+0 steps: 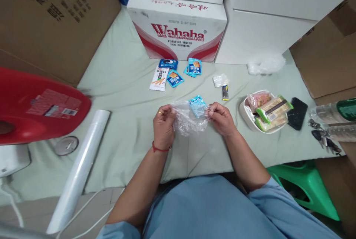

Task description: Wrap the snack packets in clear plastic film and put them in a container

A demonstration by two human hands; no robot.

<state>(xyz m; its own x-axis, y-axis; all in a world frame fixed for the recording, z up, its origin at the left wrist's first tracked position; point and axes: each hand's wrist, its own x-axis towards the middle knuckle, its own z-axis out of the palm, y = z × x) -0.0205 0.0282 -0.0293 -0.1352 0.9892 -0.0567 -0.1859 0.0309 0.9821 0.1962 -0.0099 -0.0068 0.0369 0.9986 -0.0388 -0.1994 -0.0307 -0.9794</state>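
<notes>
My left hand (163,126) and my right hand (221,118) are both closed on the edges of a crumpled clear plastic bag (187,120), held between them just above the pale green cloth (125,90). A small blue snack packet (197,105) sits at the top of the bag, close to my right fingers; whether it lies inside the bag I cannot tell. Further back on the cloth lie several blue snack packets (174,78) and a white packet with orange sticks printed on it (159,78).
A Wahaha water carton (178,27) and white boxes stand behind. A white bowl (244,115) of wrapped snacks, a black object (297,113), keys (322,139) and bottles (338,120) sit right. A film roll (80,168) and a red object (36,102) lie left. A green stool (306,187) stands lower right.
</notes>
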